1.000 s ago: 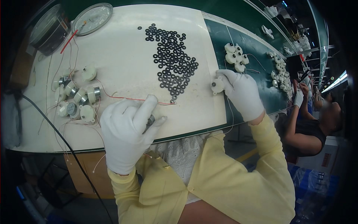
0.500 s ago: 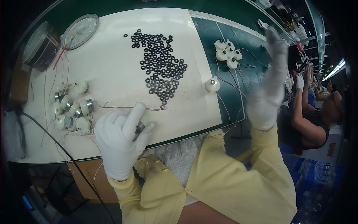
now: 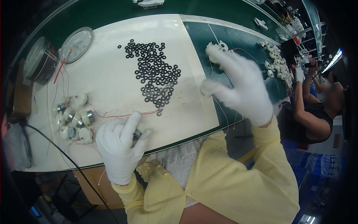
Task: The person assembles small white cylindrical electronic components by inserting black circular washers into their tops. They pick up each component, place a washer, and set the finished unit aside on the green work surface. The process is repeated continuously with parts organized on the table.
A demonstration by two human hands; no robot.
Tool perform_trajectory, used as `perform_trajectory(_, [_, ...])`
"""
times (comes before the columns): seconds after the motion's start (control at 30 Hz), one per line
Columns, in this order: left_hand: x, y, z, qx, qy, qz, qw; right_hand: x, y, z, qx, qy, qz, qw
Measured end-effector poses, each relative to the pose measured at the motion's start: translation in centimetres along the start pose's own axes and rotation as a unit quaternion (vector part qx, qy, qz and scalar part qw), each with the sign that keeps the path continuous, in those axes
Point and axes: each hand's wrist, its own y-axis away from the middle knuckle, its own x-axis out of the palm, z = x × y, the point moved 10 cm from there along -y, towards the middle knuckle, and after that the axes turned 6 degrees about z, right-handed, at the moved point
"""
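Observation:
My left hand (image 3: 118,147), in a white glove, is closed around a small motor (image 3: 137,134) near the front edge of the table. Only the motor's metal side shows between thumb and fingers. Close to its fingertips, a thin red wire (image 3: 143,112) runs toward the black rings (image 3: 156,74) spread over the white sheet. My gloved right hand (image 3: 242,86), slightly blurred, is above the green right part of the table with fingers spread. It partly covers a cluster of white round motor pieces (image 3: 212,47). The single white piece seen earlier is hidden around its thumb.
Several white-capped motors (image 3: 76,119) with wires lie at the left. Behind them stand a clear tub (image 3: 41,61) and a round lid (image 3: 77,44). A black cable (image 3: 59,145) crosses the front left. More white pieces (image 3: 276,61) lie far right, near another person (image 3: 313,115).
My right hand has come left and inward from the far right, over the white pieces. My left hand keeps hold of the motor. The whole view has shifted slightly.

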Motion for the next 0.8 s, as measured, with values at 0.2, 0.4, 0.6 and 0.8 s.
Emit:
perform_trajectory(0.2, [0.3,0.0,-0.1,0.006,0.0,0.005,1.0,6.2,2.9,-1.5,0.105,-0.051,0.158,0.981])
perform_trajectory(0.4, [0.5,0.6,0.4,-0.006,0.006,0.033,0.999,0.1,2.7,-7.9,0.173,-0.054,-0.005,0.983])
perform_trajectory(0.6, [0.2,0.3,0.0,-0.004,0.004,0.029,1.0,0.6,2.1,-16.9,0.142,0.082,-0.014,0.986])
perform_trajectory(0.8, [0.2,0.3,0.1,-0.007,0.003,0.03,1.0,4.7,1.2,-19.3,0.153,0.055,0.052,0.985])
